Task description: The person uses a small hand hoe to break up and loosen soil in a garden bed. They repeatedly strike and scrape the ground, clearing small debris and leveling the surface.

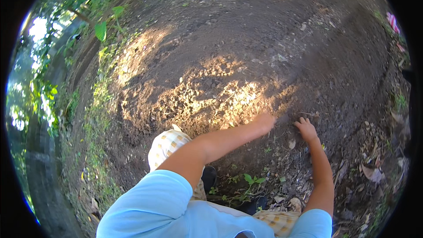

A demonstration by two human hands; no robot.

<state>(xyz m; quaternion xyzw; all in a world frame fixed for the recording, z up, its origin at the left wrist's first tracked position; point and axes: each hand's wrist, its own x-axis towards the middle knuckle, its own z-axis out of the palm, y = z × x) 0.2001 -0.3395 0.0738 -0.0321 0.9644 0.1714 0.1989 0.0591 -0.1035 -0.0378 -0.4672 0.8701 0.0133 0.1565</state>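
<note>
My left hand [265,123] reaches across to the right, low over the dark loose soil [211,86]. Its fingers are curled and blurred. A faint grey smear [283,118] shows beside them, and I cannot tell whether it is a held tool or only soil. To its right, my right hand [307,130] is palm down on or just above the ground, fingers spread, with nothing visible in it. A small dry leaf [292,143] lies just below that hand. Between the hands is a narrow strip of bare dirt.
My knee [168,145] in checked trousers and a dark shoe [209,178] are at the lower middle. Green seedlings [252,180] grow near my feet. Dry leaves [371,173] litter the right side. Leafy plants [100,30] and a grassy strip [97,122] line the left.
</note>
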